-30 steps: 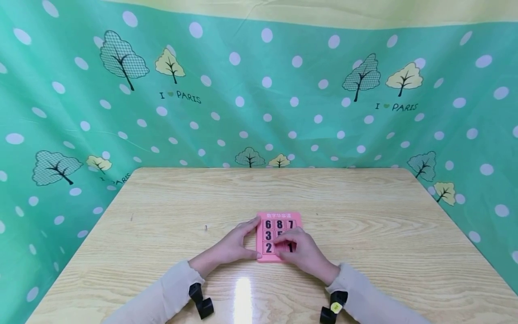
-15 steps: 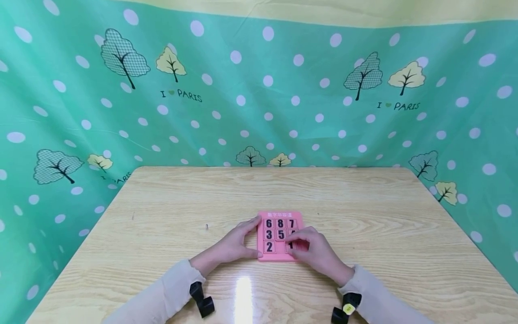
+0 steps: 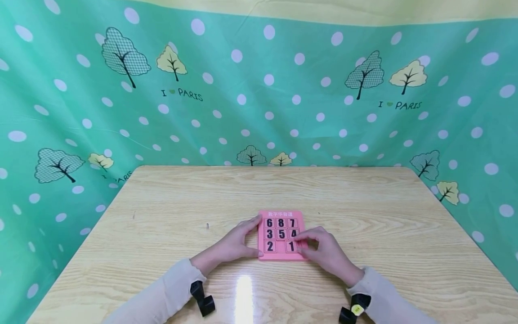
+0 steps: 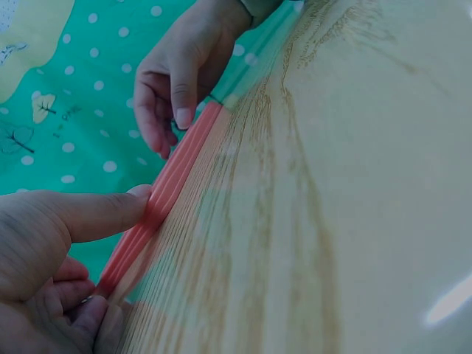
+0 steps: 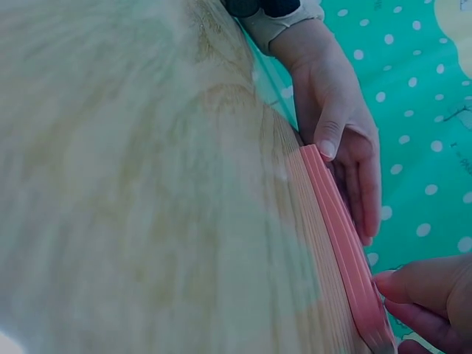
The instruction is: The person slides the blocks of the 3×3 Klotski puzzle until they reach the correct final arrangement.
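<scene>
Head view: the right hand [image 3: 325, 252] has shifted rightward, loosely curled, apparently gripping nothing, and uncovers tile 1 [image 3: 291, 246]; the gap [image 3: 280, 247] beside seems usable for sliding. The left hand [image 3: 229, 245], spread wide, touches the pink puzzle [image 3: 283, 258] on the counter [image 3: 182, 198].

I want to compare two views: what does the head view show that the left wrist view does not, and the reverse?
Of these two, only the head view shows the numbered tiles and both black wrist cameras. Only the left wrist view shows grooves along the pink board's side. Both show the board itself, the left hand, right hand, table and dotted curtain.
</scene>
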Motion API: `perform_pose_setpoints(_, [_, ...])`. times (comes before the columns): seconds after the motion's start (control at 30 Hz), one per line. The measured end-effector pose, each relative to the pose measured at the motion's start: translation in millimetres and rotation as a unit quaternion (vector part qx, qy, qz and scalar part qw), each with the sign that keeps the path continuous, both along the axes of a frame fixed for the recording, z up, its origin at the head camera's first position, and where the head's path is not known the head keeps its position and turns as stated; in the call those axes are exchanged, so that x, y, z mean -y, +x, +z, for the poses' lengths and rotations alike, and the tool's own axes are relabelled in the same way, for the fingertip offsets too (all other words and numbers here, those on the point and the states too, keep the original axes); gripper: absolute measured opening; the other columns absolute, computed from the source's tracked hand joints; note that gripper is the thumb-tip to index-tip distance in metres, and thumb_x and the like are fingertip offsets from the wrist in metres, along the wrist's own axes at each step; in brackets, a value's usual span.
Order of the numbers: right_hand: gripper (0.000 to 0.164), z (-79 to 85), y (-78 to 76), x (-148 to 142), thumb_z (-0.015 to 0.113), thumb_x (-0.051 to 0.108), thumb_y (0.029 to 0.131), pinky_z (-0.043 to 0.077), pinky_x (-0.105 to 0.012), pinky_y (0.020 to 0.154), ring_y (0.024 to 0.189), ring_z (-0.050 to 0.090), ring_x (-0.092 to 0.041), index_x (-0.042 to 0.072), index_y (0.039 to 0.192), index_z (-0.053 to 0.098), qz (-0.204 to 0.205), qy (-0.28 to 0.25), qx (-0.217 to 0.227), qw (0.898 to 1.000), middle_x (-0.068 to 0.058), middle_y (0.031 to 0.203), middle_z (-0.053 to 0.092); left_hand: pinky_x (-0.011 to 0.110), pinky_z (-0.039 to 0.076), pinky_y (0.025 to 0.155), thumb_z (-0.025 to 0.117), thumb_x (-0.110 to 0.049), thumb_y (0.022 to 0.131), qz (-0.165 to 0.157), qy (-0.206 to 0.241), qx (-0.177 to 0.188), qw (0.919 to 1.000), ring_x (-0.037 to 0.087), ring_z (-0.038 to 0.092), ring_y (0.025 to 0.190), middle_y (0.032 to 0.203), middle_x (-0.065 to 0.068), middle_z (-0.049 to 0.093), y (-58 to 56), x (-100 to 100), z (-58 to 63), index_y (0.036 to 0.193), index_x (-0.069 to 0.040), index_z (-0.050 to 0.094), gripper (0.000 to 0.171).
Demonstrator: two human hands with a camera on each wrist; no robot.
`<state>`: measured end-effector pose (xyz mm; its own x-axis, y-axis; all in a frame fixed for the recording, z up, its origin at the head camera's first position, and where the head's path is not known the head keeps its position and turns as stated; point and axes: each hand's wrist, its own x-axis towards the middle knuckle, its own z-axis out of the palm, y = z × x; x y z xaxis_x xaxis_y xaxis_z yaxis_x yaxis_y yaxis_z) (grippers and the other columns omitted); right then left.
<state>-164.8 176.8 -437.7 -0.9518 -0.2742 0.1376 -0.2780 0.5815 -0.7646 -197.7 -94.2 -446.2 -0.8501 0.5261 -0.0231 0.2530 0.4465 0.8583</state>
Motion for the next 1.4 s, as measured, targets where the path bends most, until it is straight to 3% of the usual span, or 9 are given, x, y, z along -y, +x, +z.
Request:
perform_pose_setpoints(0.7, [0.032, -0.3, -0.5, 2.3, 0.074, 0.0, 0.073, 0.048, -0.028, 0.085, 0.096, 0.053, -0.012, 0.021, 0.097, 0.074, -0.017, 0.002, 0.003, 1.0, 0.01, 0.1, 0.066, 0.051, 0.018, 0.114, 0.081, -0.017, 0.07, 0.001, -0.001, -0.003, 1.0, 0.03, 0.023, 0.14, 0.154, 0.01, 0.026, 0.0, 0.8, -0.1, 0.149, -0.007, 0.026, 0.096])
perform_pose_setpoints(1.03, [0.028, -1.3, 2.1, -1.5, 0.077, 0.005, 0.073, 0.05, -0.034, 0.086, 0.095, 0.057, -0.016, 0.017, 0.097, 0.073, 0.0, 0.012, -0.023, 1.0, 0.005, 0.1, 0.067, 0.052, 0.017, 0.114, 0.08, -0.018, 0.07, -0.001, -0.007, -0.008, 0.9999, 0.03, 0.023, 0.14, 0.155, 0.009, 0.024, 1.8, -0.6, 2.1, 0.149, -0.007, 0.026, 0.097])
perform_pose_setpoints(1.4, [0.027, -3.2, 3.4, -2.3, 0.076, 0.006, 0.074, 0.049, -0.029, 0.085, 0.095, 0.057, -0.017, 0.016, 0.098, 0.073, 0.005, -0.001, -0.013, 1.0, 0.005, 0.099, 0.067, 0.052, 0.017, 0.114, 0.08, -0.018, 0.071, 0.0, -0.002, -0.004, 1.0, 0.03, 0.022, 0.14, 0.155, 0.008, 0.024, 1.6, -0.4, 0.8, 0.149, -0.007, 0.026, 0.096])
